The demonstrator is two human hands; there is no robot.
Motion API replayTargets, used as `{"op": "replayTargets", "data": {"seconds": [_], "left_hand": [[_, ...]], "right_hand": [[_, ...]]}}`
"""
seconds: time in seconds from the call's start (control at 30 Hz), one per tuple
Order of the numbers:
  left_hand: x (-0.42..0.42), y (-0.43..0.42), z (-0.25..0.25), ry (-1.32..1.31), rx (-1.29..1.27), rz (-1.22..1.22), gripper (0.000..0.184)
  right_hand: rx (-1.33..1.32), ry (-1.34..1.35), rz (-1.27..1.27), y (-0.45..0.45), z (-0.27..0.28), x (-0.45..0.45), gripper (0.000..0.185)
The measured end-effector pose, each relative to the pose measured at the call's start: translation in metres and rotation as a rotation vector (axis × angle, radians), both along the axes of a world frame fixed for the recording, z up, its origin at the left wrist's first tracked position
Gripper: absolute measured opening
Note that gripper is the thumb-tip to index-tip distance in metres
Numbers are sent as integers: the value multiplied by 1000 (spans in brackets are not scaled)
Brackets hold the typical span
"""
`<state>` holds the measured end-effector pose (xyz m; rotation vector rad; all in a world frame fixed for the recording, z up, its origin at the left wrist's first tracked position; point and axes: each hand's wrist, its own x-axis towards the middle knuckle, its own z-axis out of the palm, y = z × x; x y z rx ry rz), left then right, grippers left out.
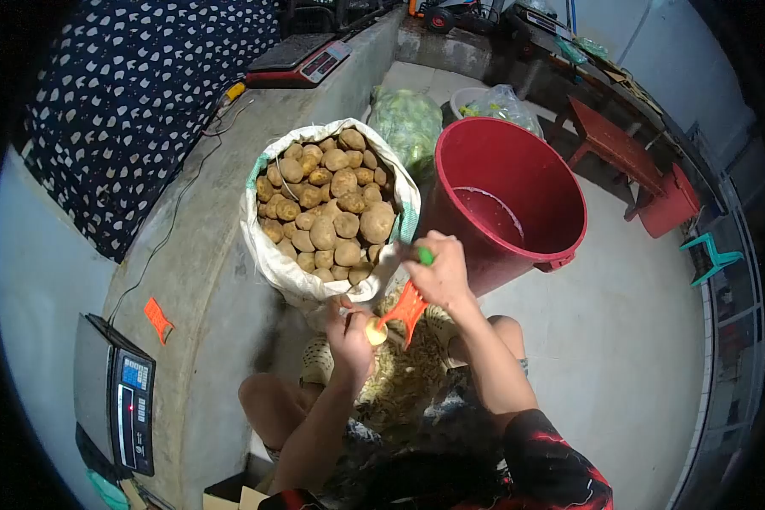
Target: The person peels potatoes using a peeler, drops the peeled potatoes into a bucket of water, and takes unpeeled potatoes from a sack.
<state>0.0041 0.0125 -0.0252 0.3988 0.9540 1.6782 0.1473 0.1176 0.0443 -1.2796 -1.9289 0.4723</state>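
Observation:
My left hand point(351, 340) is closed round a pale yellow, peeled-looking potato point(376, 331). In my right hand point(440, 270) is an orange peeler point(409, 311), its end touching or very near the potato. Something green point(425, 256) with a dark end also shows at the fingers of this hand; its kind is unclear. Just beyond both hands, an open white sack point(265, 270) brims with brown unpeeled potatoes point(323, 232). Beneath the hands, peelings point(397, 374) are heaped on the floor between my feet.
A large red bin point(512, 191) stands right of the sack. Behind are a bag of green vegetables point(405, 127) and a clear bag point(506, 109). Two scales point(130, 416) and an orange peeler-like tool point(157, 320) rest on the left ledge. A reddish stool point(608, 144) is far right.

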Motion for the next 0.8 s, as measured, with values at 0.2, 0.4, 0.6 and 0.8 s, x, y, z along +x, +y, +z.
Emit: {"op": "replayTargets", "data": {"seconds": [0.2, 0.4, 0.6, 0.8], "left_hand": [[1, -5, 8, 138, 98, 47, 23], [1, -3, 5, 344, 118, 100, 22], [-1, -3, 0, 272, 130, 51, 21], [-1, -8, 15, 75, 18, -5, 22]], "right_hand": [[-92, 24, -136, 17, -14, 8, 24], [116, -200, -74, 1, -2, -1, 24], [-82, -41, 69, -3, 5, 1, 21], [-302, 59, -163, 21, -15, 5, 21]]}}
